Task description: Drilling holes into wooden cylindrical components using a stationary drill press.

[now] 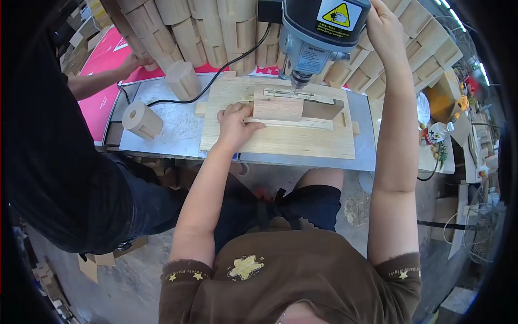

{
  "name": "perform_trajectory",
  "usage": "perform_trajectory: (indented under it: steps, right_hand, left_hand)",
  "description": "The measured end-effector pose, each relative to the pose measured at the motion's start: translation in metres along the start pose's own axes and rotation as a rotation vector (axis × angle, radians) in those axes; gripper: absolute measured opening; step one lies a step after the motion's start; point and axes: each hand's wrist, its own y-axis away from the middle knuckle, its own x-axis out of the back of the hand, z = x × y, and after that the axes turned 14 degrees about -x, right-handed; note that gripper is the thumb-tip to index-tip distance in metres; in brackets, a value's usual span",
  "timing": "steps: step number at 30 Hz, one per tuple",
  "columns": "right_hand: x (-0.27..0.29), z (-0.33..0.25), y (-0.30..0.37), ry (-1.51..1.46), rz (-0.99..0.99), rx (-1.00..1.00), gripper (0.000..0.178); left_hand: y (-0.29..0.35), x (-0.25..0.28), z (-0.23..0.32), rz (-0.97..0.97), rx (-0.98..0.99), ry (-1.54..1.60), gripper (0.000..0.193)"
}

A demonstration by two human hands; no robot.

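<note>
Across the bench point(181, 130), a board point(302, 141) carries the wooden block point(278, 109); my left hand point(236, 123) holds its left end, seemingly for steadiness near the drill press point(315, 46) (right hand point(379, 19) alongside; grip hidden, can't tell).

Okay so, layout: the block point(278, 109) sits just right of the left hand's point(236, 127) fingers, on a board point(270, 141) that's under them too, and the board's on the bench point(181, 139). Drill head point(318, 32) is behind and to the right of those fingers, its chuck point(301, 80) just behind the block in view. Right hand's point(380, 20) fingers are at the head's right side. Left of the left fingers there's one loose block point(148, 127), and another point(184, 81) further back. Stacked pieces point(189, 35) are behind all that. Bottle's point(438, 133) way off right.
</note>
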Motion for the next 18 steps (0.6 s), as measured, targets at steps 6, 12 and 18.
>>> perform_trajectory:
  steps: [6, 12, 18]
  right_hand:
    - [0.024, -0.011, 0.078, 0.304, 0.176, 0.194, 0.022]
    - [0.002, 0.029, 0.137, -0.052, 0.114, 0.162, 0.013]
    - [-0.033, 0.085, 0.157, -0.208, 0.118, 0.186, 0.01]
  left_hand:
    - [0.0, -0.002, -0.002, -0.001, -0.004, 0.007, 0.05]
    - [0.0, -0.001, 0.0, -0.02, 0.002, -0.011, 0.051]
    - [0.0, -0.001, 0.001, -0.009, 0.01, -0.003, 0.049]
